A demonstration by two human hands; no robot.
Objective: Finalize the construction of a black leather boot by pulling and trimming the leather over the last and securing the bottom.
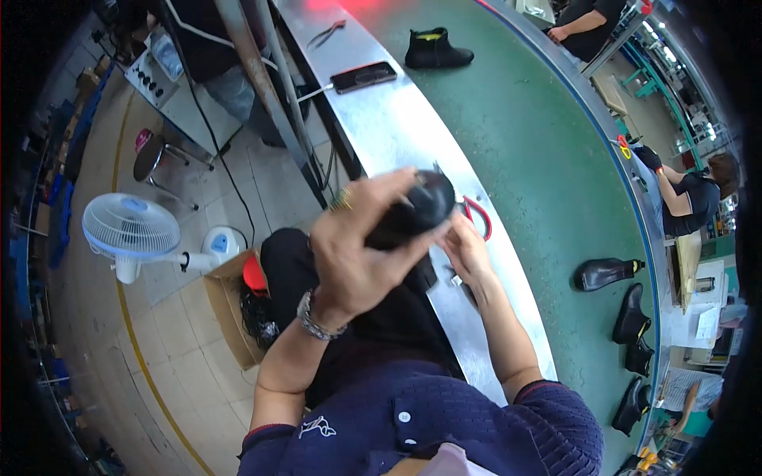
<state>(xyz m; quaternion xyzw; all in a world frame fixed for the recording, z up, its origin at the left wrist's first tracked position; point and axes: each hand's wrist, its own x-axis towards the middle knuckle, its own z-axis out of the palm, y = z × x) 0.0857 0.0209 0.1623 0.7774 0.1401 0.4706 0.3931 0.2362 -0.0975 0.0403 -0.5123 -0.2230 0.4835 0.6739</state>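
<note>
A black ankle boot (432, 198) is held up over the metal ledge, its rounded end toward the far right and part of it smeared by motion. My left hand (357, 246), with a ring and a bracelet, wraps round it from the left. Against its lower right side are the fingers of my right hand (467, 247), bent and closed on the boot; their tips are partly hidden. Just beyond my right hand lie red-handled scissors (481, 218) on the ledge.
The metal ledge (381, 119) carries a phone (363, 77) and pliers (326, 34). Alongside runs a green conveyor belt (524, 127) with a black boot (436, 49) farther off and several more at right. At left are a fan (131, 226), a stool (148, 161) and a cardboard box (226, 317).
</note>
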